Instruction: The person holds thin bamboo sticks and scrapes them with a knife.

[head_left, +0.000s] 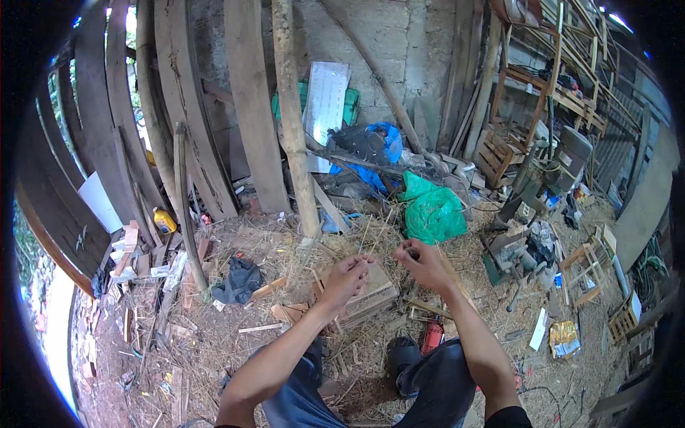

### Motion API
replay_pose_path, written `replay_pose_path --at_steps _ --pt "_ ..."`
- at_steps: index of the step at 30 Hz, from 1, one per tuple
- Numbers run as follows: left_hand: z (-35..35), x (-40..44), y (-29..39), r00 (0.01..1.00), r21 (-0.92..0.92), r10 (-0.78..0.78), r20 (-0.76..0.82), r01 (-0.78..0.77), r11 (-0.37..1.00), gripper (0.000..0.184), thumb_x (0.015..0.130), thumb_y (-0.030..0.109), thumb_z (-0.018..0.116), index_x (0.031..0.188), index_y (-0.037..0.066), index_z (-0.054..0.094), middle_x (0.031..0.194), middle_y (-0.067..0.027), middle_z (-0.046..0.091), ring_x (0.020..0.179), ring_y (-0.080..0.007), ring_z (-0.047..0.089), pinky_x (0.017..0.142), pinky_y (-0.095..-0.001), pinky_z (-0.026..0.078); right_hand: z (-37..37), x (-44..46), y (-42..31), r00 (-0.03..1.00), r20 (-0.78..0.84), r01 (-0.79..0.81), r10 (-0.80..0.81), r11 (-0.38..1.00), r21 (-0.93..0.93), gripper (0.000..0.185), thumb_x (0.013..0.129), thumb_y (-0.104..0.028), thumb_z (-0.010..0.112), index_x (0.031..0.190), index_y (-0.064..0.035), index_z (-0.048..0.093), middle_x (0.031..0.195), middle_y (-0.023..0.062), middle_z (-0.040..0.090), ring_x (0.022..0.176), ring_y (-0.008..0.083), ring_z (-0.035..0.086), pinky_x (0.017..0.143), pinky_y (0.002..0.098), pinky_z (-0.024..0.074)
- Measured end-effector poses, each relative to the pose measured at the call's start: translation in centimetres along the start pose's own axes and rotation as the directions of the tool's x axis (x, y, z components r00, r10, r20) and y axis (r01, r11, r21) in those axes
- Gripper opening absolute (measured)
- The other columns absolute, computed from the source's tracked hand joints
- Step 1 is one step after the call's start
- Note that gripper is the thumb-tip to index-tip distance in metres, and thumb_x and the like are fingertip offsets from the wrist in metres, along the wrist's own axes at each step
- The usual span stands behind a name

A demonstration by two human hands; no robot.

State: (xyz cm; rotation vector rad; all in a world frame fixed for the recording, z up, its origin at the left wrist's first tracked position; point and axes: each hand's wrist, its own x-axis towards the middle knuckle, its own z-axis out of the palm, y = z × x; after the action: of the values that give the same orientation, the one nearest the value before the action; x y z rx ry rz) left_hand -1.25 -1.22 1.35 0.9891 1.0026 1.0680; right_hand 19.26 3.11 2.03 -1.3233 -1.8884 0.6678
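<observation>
My left hand (347, 281) is in front of me, its fingers pinched together over the left part of a wooden block (372, 291). What those fingers hold, if anything, is too small to make out. Level with it on the right, my right hand (426, 267) is closed around a small dark object (413, 253), whose kind I cannot tell. A gap separates the two hands. The pale block lies on the straw-covered ground just beyond my knees. Near my right knee is a red tool (432, 335), partly hidden by my leg.
A green plastic bag (432, 212) lies beyond my right hand. Left of the block are a black bag (239, 280) and loose wood scraps. An upright pole (291, 128) and planks lean at the back. A machine (549, 167) and wooden frames stand at right.
</observation>
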Motion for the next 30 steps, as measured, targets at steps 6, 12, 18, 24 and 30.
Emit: replay_pose_path --at_steps 6,12,18,24,30 --pt "-0.1 0.5 -0.5 0.982 0.276 0.182 -0.053 -0.161 0.947 0.024 0.092 0.021 0.052 0.101 0.001 0.062 0.073 0.0003 0.056 0.063 -0.0059 0.050 0.056 -0.0218 0.041 -0.6 0.2 -1.2 0.999 0.006 -0.036 0.039 0.843 0.537 0.026 0.097 -0.025 0.044 0.097 -0.0020 0.057 0.075 0.0011 0.055 0.055 0.0071 0.045 0.052 0.0234 0.0394" --pt "0.2 0.9 -0.8 0.913 0.538 0.407 0.000 -0.343 0.770 0.023 0.091 0.020 0.053 0.094 -0.001 0.063 0.084 -0.0075 0.064 0.080 -0.0142 0.059 0.070 -0.0288 0.045 0.8 -0.8 -1.9 0.983 0.180 -0.156 0.033 0.664 0.731 0.018 0.098 -0.022 0.042 0.100 -0.0044 0.047 0.079 0.0034 0.058 0.053 0.0078 0.047 0.048 0.0224 0.0393" --pt "0.3 0.8 -0.5 0.896 0.629 0.442 0.048 -0.371 0.683 0.022 0.090 0.018 0.052 0.094 0.001 0.064 0.081 -0.0088 0.066 0.077 -0.0145 0.061 0.069 -0.0304 0.046 1.9 -0.9 -1.8 0.928 0.346 -0.354 0.140 0.626 0.695 0.023 0.096 -0.020 0.047 0.113 -0.0044 0.046 0.078 0.0027 0.057 0.051 0.0065 0.042 0.044 0.0211 0.0331" --pt "0.8 -0.5 1.2 0.926 0.732 0.375 0.043 -0.285 0.619 0.021 0.089 0.020 0.054 0.095 0.003 0.065 0.075 -0.0107 0.065 0.066 -0.0195 0.060 0.062 -0.0321 0.045 1.4 -0.8 -2.8 0.883 0.457 -0.439 0.107 0.535 0.722 0.015 0.091 -0.017 0.057 0.097 -0.0033 0.059 0.075 -0.0011 0.055 0.049 0.0047 0.036 0.043 0.0195 0.0284" --pt "1.1 -0.1 -0.2 0.852 0.666 0.518 0.073 -0.429 0.611 0.018 0.088 0.015 0.053 0.093 0.003 0.065 0.064 -0.0124 0.058 0.051 -0.0180 0.048 0.052 -0.0318 0.040 0.6 -0.3 -1.4 0.854 0.505 -0.476 0.130 0.589 0.653 0.021 0.091 -0.021 0.058 0.080 -0.0027 0.061 0.064 -0.0046 0.049 0.049 0.0038 0.036 0.043 0.0203 0.0268"
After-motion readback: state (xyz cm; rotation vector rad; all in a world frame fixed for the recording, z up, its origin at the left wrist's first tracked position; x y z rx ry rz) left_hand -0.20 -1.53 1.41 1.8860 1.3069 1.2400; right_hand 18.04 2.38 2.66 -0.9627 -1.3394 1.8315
